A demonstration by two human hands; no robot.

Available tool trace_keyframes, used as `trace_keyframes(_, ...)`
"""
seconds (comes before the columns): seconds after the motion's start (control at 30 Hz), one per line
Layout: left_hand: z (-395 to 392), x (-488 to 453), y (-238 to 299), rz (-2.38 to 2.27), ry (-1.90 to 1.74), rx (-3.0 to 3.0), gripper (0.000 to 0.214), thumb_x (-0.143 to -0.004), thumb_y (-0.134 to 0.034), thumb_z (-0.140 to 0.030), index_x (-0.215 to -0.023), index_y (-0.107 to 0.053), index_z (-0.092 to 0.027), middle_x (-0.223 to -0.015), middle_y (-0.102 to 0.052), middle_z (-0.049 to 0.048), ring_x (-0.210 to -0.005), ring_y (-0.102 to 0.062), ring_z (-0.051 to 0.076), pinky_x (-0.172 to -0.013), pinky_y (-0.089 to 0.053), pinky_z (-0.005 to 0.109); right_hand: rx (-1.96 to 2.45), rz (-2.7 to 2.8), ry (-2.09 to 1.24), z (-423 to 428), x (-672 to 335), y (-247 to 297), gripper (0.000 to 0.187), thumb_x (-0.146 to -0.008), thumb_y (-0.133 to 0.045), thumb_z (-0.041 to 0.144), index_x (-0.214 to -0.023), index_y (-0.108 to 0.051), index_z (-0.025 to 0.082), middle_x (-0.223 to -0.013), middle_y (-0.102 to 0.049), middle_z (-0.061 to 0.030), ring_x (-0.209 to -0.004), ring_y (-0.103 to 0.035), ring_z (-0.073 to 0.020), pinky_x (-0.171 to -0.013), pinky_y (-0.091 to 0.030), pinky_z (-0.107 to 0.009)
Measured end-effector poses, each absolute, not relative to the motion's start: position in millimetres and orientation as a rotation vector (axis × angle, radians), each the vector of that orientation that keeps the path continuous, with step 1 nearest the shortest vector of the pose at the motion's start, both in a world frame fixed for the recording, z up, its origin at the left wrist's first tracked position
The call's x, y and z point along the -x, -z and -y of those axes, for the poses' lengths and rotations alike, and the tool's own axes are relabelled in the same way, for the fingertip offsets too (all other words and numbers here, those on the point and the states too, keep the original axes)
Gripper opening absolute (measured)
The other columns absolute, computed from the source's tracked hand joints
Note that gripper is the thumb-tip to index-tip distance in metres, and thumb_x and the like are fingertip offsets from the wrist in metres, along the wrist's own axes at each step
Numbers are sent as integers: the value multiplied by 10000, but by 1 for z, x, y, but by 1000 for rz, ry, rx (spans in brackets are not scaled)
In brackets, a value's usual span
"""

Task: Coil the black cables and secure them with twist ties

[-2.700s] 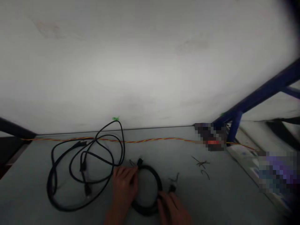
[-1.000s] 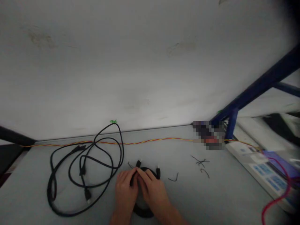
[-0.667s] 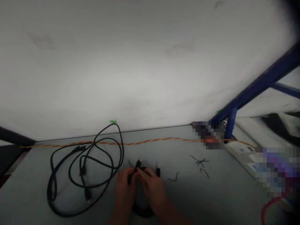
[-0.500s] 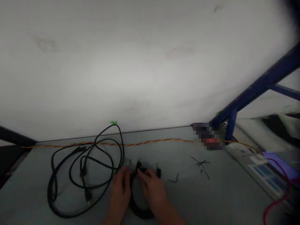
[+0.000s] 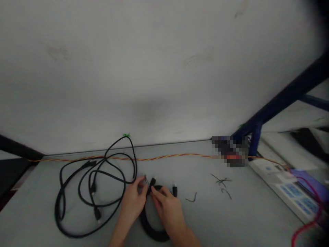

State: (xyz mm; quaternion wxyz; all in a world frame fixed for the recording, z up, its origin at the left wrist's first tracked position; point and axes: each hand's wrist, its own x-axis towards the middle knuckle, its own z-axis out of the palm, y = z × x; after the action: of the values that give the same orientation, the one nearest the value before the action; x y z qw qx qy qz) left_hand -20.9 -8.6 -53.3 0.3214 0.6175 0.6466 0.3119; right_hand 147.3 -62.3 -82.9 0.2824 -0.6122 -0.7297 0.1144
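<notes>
A coiled black cable (image 5: pixel 152 230) lies on the grey table (image 5: pixel 231 219) in front of me. My left hand (image 5: pixel 133 202) and my right hand (image 5: pixel 167 209) rest on top of the coil, fingertips pinched together at its far side. Between the fingertips I see a thin dark twist tie (image 5: pixel 146 180) and one of the cable's plugs (image 5: pixel 153 181). The other plug (image 5: pixel 174 190) sticks up just right of my right hand.
A loose tangle of black cables (image 5: pixel 92 187) lies to the left. A red-yellow twisted wire (image 5: pixel 167 157) runs along the table's back edge by the white wall. Small dark wire ties (image 5: pixel 221 181) lie to the right. A white power strip (image 5: pixel 288 192) and blue frame (image 5: pixel 282 99) stand at right.
My right hand came from the coil's near side to its far side, meeting my left hand. Both hands now pinch at the tie by the plug.
</notes>
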Motion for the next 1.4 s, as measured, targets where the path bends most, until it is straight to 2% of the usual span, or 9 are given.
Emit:
trace_keyframes(0.13, -2, 22, 44, -1608, -848, -1591, 340, -854, -717, -504, -1005, -809, -214, -993, -835, 86, -902, -780, 270, -862, -633, 419, 1645, 1952, -321, 62, -147, 83, 373, -1027, -628, 178, -1336, -791, 311, -920, -745, -35, -662, -728, -140, -584, -545, -209)
trace_keyframes(0.27, -1, 20, 39, -1551, -898, -1555, 393, -881, -707, -597, -902, -767, -209, -893, -810, 70, -849, -763, 253, -834, -636, 399, 1654, 1922, -313, 62, -145, 81, 356, -1028, -639, 187, -1326, -794, 306, -936, -746, -40, -655, -723, -143, -593, -547, -221)
trace_keyframes(0.5, 16, 19, 37, -1508, -961, -1505, 391, -956, -643, -623, -929, -671, -234, -884, -778, 50, -894, -779, 249, -852, -634, 380, 1662, 1876, -408, 61, -144, 67, 365, -1061, -574, 211, -1348, -778, 310, -962, -753, -47, -711, -753, -156, -613, -546, -232)
trace_keyframes(0.6, 23, 23, 37, -1493, -920, -1543, 353, -1002, -604, -586, -927, -652, -245, -870, -759, 41, -872, -774, 240, -814, -625, 364, 1662, 1823, -442, 61, -143, 62, 311, -1098, -565, 315, -1294, -806, 305, -968, -762, -55, -730, -760, -163, -629, -548, -238)
trace_keyframes(0.77, 30, 32, 40, -1536, -861, -1657, 352, -1043, -558, -575, -975, -668, -248, -933, -747, 61, -919, -756, 253, -852, -612, 398, 1680, 1766, -466, 61, -141, 61, 284, -1080, -627, 439, -1243, -826, 318, -983, -783, -54, -762, -770, -182, -664, -562, -259)
trace_keyframes(1.0, 30, 30, 43, -1582, -896, -1805, 340, -1071, -512, -538, -972, -664, -251, -928, -768, 75, -915, -743, 262, -850, -610, 420, 1713, 1776, -389, 61, -140, 66, 249, -1069, -620, 378, -1219, -797, 290, -1015, -804, -47, -734, -772, -192, -614, -532, -269)
trace_keyframes(1.2, 28, 23, 42, -1629, -900, -1953, 307, -1070, -511, -481, -925, -662, -257, -840, -777, 40, -819, -749, 250, -822, -596, 408, 1602, 1884, -312, 64, -142, 67, 286, -1115, -488, 244, -1266, -727, 286, -992, -784, -18, -709, -740, -144, -543, -446, -239)
trace_keyframes(1.3, 24, 20, 47, -1684, -922, -1979, 270, -1073, -515, -435, -936, -664, -256, -840, -779, 32, -810, -752, 248, -816, -594, 398, 1546, 1921, -306, 66, -144, 68, 279, -1104, -470, 197, -1182, -727, 274, -946, -765, -11, -706, -724, -130, -542, -418, -229)
trace_keyframes(1.4, 17, 18, 53, -1757, -944, -2017, 241, -1044, -560, -413, -910, -686, -257, -902, -768, 49, -891, -729, 276, -850, -575, 427, 1528, 1939, -298, 67, -146, 67, 250, -1086, -467, 185, -1092, -709, 245, -922, -750, -20, -715, -721, -137, -541, -414, -236)
